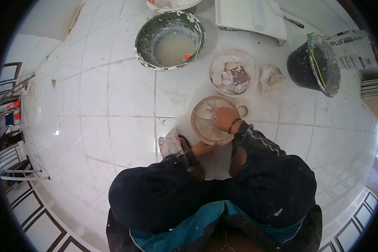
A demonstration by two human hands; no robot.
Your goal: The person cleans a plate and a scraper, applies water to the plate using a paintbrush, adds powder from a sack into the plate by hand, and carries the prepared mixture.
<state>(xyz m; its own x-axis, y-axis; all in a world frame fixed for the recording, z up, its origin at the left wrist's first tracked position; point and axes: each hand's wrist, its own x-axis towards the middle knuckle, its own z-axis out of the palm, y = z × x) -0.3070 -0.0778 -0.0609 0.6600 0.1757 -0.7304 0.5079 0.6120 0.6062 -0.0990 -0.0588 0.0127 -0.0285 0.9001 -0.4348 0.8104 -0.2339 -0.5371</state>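
Note:
My right hand (224, 118) reaches down inside a round, dusty basin (196, 131) on the floor between my feet. Its fingertips are lost in the pale, whitish material (206, 114) there, so I cannot see whether they hold anything. At the near side of the basin is my left hand (207, 148), touching or very close to the rim; its fingers are hidden. A pinkish-white stained packet or cloth (170, 144) lies beside my left foot. Right of the basin, a small ring-shaped roll (242, 110) rests on the tiles.
Beyond the basin stand a pale tub (214, 84) with a torn packet inside and a crumpled plastic bag (271, 78). A green bucket (143, 59) holds cloudy liquid. A black bucket (300, 69) leans at right, near a printed sack (352, 49). A white tray (239, 14) lies farther back.

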